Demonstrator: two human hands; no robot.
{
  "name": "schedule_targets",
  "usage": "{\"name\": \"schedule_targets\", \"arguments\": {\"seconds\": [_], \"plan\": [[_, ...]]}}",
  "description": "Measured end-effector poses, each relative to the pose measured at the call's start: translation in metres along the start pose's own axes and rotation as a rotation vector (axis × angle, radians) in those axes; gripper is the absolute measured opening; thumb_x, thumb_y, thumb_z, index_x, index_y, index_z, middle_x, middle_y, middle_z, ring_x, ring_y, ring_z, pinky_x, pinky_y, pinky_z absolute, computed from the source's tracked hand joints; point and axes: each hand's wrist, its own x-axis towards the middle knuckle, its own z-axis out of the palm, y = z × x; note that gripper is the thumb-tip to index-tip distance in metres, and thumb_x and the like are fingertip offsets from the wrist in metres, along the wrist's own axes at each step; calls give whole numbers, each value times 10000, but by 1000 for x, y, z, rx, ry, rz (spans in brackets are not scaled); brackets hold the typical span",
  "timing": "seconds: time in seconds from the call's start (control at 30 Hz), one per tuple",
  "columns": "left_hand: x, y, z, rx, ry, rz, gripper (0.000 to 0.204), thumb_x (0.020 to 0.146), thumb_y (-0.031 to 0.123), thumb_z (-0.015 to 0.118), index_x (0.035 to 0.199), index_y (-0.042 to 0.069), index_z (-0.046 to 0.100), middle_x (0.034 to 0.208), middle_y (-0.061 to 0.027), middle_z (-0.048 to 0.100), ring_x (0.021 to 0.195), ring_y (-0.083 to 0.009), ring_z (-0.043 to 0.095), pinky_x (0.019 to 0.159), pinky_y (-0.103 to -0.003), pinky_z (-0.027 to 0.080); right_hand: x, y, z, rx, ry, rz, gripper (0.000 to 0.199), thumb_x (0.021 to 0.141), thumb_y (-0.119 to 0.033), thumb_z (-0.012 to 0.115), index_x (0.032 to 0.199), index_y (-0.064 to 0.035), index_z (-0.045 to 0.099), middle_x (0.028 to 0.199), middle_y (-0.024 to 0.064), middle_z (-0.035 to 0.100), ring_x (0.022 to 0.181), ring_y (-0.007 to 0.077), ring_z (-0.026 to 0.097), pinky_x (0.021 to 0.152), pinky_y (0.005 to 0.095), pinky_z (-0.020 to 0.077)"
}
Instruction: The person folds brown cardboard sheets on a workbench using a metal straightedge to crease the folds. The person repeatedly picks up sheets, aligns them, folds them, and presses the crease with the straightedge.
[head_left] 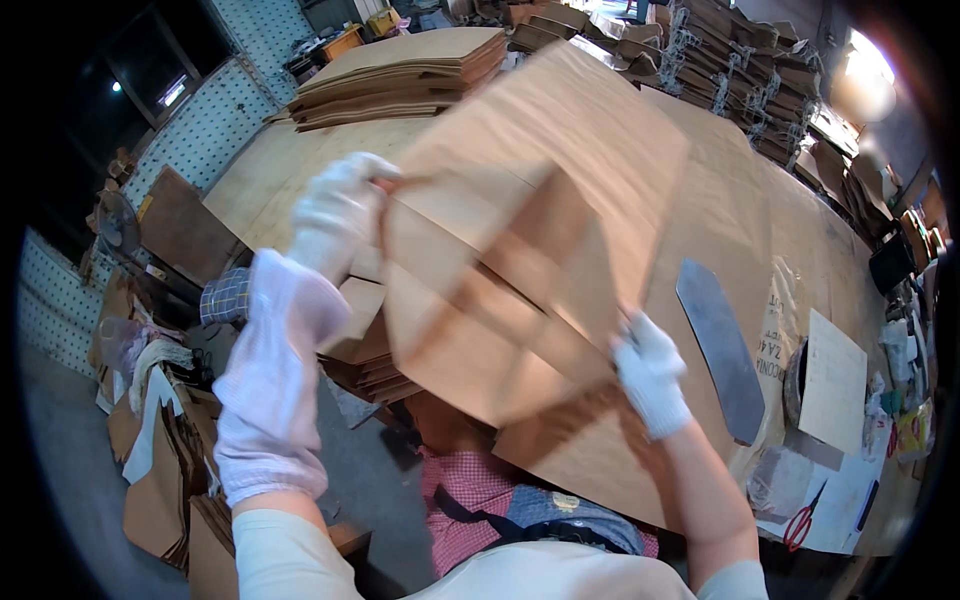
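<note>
A large brown kraft paper bag (555, 270) is held over the table in front of me, its end folded out into a wide diamond of overlapping flaps, partly smeared by motion. My left hand (340, 205), in a white glove and a pale sleeve cover, is closed on the bag's left corner. At the lower right corner, my right hand (648, 370) in a white glove pinches the paper edge. To the right of that hand, a flat grey plate (720, 350) with angled ends lies on brown paper.
A stack of brown paper (400, 75) sits at the table's far left, with tied bundles (740, 70) behind at right. A white board (832, 385) and red-handled scissors (798, 528) lie at right. More folded paper (165, 500) stands on the lower left.
</note>
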Motion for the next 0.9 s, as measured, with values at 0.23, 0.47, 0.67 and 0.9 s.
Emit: {"name": "schedule_targets", "arguments": {"seconds": [0.23,0.47,0.67,0.9], "plan": [[-51,-262,51,-27,-260,-686,121,971,245,621,1009,166,706,928,-109,719,834,-245,690,748,-417,538,74,-75,166,-734,-397,-49,449,965,-191,523,1407,-254,567,1177,168,695,1109,385,678,947,480,552],[-170,-353,103,-543,-257,-888,594,942,189,733,1473,128,472,1203,-68,654,1072,-194,633,895,-350,517,20,-47,141,-698,-501,-400,399,930,-302,663,1278,-108,650,1450,139,537,1277,367,561,1060,469,480],[-115,-213,-11,-563,194,-412,381,1084,43,454,1448,-52,509,1504,-140,545,1385,-223,508,1197,-345,359,-76,21,-45,-1109,-144,-178,678,764,-291,801,1319,43,599,1495,229,501,1391,431,455,1166,514,372],[-137,104,52,-576,-344,403,534,825,89,792,1329,16,631,1271,-157,689,1270,-345,612,1108,-471,461,-155,64,-175,-771,421,365,432,843,-191,753,1188,56,671,1125,188,694,1040,277,660,918,372,521]]}}
